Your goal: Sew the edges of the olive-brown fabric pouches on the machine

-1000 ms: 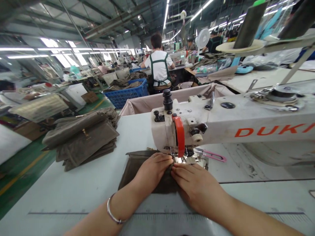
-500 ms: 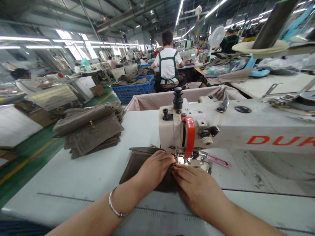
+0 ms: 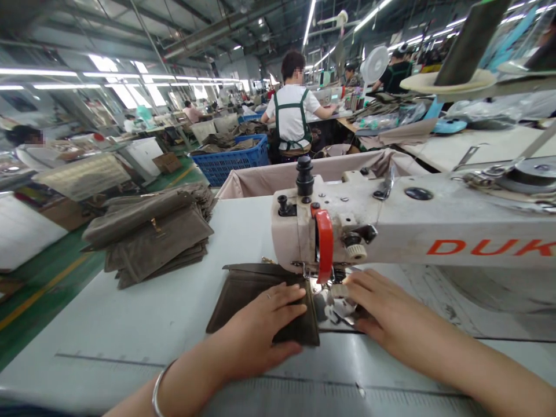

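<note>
The sewing machine (image 3: 412,231) stands white across the table (image 3: 130,336), and everything here is placed by it. Just in front of its head, under the red guard (image 3: 324,243), lies a flat brown fabric piece (image 3: 237,289) with its right edge drawn up to the needle. The left hand (image 3: 260,327) rests open on that piece, palm down and fingers spread, pressing it to the table; a thin bracelet (image 3: 157,394) circles the wrist. The right hand (image 3: 377,301) lies on the other side of the needle, on the shiny needle plate (image 3: 330,310), fingertips right at the foot. Whether it pinches anything there I cannot tell.

To the left of the machine, well apart from the hands, sits a stack of brown pieces (image 3: 152,237). Beyond the machine, farther off, a blue basket (image 3: 237,156) stands on the floor, and a person in a white shirt (image 3: 292,119) works seated, back turned.
</note>
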{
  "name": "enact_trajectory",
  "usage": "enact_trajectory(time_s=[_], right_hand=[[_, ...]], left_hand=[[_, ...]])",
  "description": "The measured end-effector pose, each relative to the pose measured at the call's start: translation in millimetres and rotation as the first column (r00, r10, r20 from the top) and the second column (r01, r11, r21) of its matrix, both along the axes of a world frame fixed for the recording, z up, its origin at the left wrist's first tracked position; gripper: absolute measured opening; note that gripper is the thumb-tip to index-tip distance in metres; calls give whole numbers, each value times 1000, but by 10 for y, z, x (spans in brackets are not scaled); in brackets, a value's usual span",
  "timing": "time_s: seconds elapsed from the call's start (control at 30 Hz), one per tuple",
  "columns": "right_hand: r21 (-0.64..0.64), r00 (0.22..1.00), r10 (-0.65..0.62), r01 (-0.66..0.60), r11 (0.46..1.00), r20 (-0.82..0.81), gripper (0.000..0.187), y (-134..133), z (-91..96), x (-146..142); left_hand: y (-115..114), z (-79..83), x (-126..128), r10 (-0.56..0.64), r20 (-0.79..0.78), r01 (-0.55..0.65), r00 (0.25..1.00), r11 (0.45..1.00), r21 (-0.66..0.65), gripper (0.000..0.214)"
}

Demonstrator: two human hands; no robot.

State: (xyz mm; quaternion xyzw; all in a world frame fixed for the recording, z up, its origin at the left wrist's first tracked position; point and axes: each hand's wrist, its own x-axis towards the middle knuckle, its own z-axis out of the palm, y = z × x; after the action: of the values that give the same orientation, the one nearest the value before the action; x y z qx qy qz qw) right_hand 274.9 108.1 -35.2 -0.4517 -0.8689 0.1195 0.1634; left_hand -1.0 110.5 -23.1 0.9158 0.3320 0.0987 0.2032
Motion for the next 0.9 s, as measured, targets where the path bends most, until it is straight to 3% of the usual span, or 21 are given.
enact_trajectory(time_s=[0.07, 0.17, 0.23, 0.33, 0.43, 0.53, 0.73, 0.83, 0.9], right_hand=[[67, 985, -170, 169, 983, 0, 22, 82, -126, -72], [174, 957, -290, 285, 943, 6, 17, 115, -253, -205], [201, 972, -232, 232, 952, -22, 15, 61, -254, -243], [161, 988, -64, 87, 983, -143, 14, -64, -182, -241], [136, 968, 108, -79, 988, -224, 13, -144, -123, -245], [139, 955, 180, -151, 979, -234, 21, -164, -110, -281], [40, 972, 114, -108, 993, -204, 17, -166, -135, -327], [98, 965, 160, -142, 985, -210, 31, -171, -163, -322], [137, 958, 185, -158, 978, -217, 41, -171, -180, -313]], left_hand=[[-39, -2, 9, 21, 14, -21, 1000, 1000, 9, 44], [-75, -24, 45, 53, 60, -54, 997, 998, 15, 54], [-84, -44, 60, 73, 84, -73, 994, 997, -4, 55], [-59, -47, 44, 138, 135, -122, 981, 985, -119, 40], [0, 3, -4, 238, 221, -172, 946, 944, -280, 33], [41, 62, -35, 331, 260, -223, 907, 902, -368, 37], [-39, -15, 50, 307, 237, -254, 922, 940, -229, 49], [-83, -78, 100, 256, 237, -226, 937, 963, -146, 43], [-79, -82, 104, 264, 269, -226, 926, 960, -166, 33]])
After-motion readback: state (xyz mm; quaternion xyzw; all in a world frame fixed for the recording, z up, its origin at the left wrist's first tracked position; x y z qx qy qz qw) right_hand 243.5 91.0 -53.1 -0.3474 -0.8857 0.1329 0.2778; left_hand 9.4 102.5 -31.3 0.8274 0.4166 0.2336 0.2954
